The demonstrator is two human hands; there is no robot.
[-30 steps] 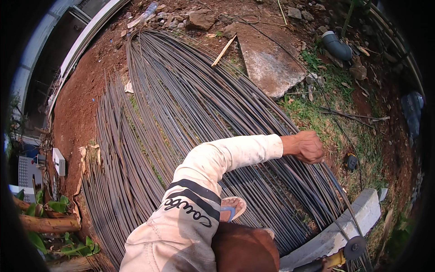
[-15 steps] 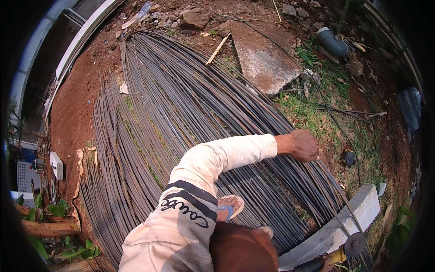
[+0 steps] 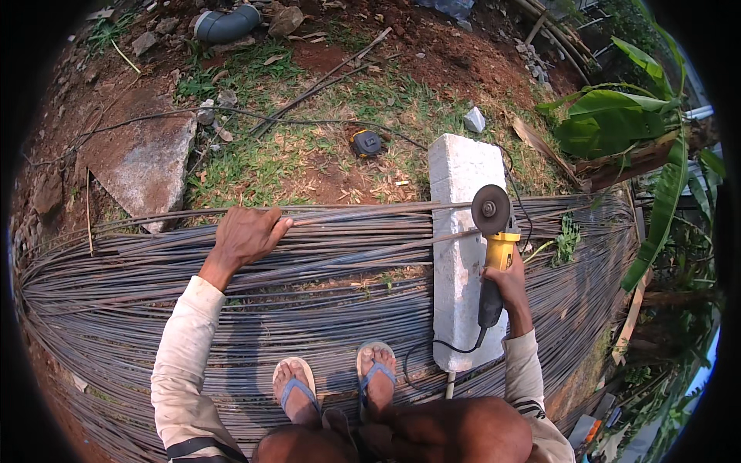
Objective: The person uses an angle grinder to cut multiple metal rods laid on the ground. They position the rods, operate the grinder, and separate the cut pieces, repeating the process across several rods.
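Note:
My right hand [image 3: 508, 284] is wrapped round the body of a yellow and black angle grinder [image 3: 500, 251]. The grinder's dark disc [image 3: 491, 209] is over a white concrete block [image 3: 455, 293], beside the ends of thin steel rods. Farther left, my left hand [image 3: 251, 238] is closed over a rod at the far side of the bundle, its thumb toward the block; the fingertips are hidden underneath. Long, rusty steel rods [image 3: 332, 324] run left to right under the block and my sandalled feet. I cannot tell whether the disc spins.
A black and yellow tape measure [image 3: 368, 143] lies on the grass beyond the rods. A black power cord [image 3: 301, 121] crosses the ground there. At the far left are a concrete slab [image 3: 154, 162] and a grey pipe elbow [image 3: 228, 24]. Banana leaves [image 3: 617, 122] hang at the right.
The view has swung right, bringing the block, the grinder and my right hand toward the middle. My left hand stays closed on the rods at their far side.

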